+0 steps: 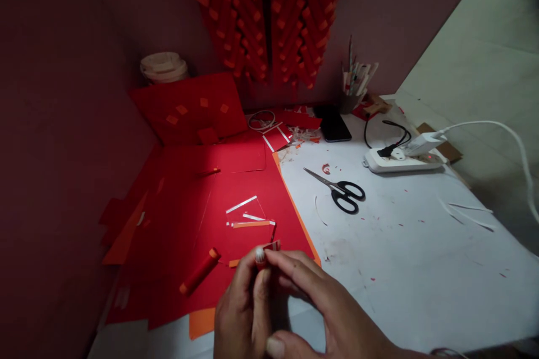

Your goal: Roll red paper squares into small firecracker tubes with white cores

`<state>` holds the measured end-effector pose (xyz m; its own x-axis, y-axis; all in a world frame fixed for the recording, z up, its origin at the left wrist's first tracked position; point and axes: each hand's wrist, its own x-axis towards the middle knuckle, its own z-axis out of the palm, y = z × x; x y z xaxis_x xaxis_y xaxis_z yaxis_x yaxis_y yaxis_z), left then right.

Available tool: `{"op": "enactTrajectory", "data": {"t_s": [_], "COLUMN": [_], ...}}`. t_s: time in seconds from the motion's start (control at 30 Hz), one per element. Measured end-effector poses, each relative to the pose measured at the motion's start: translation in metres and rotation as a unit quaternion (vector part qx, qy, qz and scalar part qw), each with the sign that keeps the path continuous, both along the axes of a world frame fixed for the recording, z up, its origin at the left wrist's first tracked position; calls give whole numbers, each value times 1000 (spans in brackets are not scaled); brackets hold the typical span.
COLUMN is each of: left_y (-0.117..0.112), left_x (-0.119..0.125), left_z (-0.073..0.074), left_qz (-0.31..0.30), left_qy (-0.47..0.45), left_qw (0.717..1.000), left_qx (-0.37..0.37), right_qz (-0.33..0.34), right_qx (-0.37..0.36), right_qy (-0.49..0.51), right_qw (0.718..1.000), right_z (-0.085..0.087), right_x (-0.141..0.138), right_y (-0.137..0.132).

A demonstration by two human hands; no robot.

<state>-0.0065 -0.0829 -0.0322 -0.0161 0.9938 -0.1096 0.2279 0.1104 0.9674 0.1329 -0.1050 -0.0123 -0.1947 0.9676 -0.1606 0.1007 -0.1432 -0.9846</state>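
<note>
**Two hands pinch a red paper scrap**

Head view, bottom centre: the left hand and right hand meet, their fingertips closed narrowly on a small red paper piece edged with a white strip. It is held just above the flat red paper sheet. To its lower left lies a rolled red tube with orange ends. Right of centre, black-handled scissors rest on the matte white table, with a white power strip beyond them. At the top hang rows of red tubes.
</note>
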Motion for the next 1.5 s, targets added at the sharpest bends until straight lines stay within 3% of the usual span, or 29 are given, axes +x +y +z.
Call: {"op": "enactTrajectory", "data": {"t_s": [0.1,0.2,0.3,0.37,0.5,0.77,0.9,1.07,1.23,1.5], "left_y": [-1,-1,-2,-1,1,-1,0,3,5,10], "left_x": [-3,-3,-1,-1,-6,1,2,-1,-1,-3], "left_z": [0,1,1,0,0,4,6,10,16,19], "left_qz": [-13,-48,-38,-35,-87,26,33,41,78,113], "left_qy": [34,78,112,122,125,109,65,-58,-193,-271], "left_qw": [999,995,991,989,985,992,996,997,973,948], "left_qx": [17,34,59,72,80,66,48,-11,-99,-120], "right_qz": [23,-14,-49,-54,-49,-26,-36,-28,-20,-39], "right_qx": [3,-33,-56,-44,-3,-26,-55,-31,0,-10], "right_qy": [-2,20,42,30,-10,81,124,45,-1,-15], "right_qw": [1000,999,996,997,999,996,990,998,1000,999], "right_z": [4,4,4,4,3,0,-6,-9,-2,-3], "right_x": [1,0,-2,-1,1,-4,-7,-7,-5,-7], "right_y": [-1,-3,-4,-3,-1,-1,-5,-7,-4,-7]}}
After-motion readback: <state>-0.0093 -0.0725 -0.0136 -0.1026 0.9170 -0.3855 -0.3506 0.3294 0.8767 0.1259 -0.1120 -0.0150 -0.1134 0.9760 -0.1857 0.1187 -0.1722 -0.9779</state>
